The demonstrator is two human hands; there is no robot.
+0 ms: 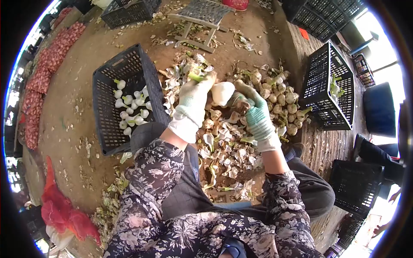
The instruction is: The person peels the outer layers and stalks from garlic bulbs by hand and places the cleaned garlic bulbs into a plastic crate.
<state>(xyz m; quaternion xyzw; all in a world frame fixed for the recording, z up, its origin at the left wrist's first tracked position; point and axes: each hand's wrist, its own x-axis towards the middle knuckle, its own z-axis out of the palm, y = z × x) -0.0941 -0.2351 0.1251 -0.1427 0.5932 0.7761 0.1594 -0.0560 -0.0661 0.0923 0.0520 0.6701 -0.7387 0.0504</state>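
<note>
My left hand (192,99), in a white and green work glove, is closed around a peeled white garlic bulb (223,93); a piece of its green stem (195,76) sticks out on the left side. Close beside the bulb, my right hand (257,112), gloved the same way, has its fingers curled around something small and dark that I cannot make out. Below both hands lies a litter of garlic skins (232,161). A heap of unpeeled garlic bulbs (282,99) rests on the ground to the right.
A black plastic crate (101,96) with several peeled bulbs stands left of my legs. Another crate (329,114) is at right on wooden boards. A low stool (202,19) stands ahead. Red net sacks (56,56) line the far left; red cloth (64,210) lies lower left.
</note>
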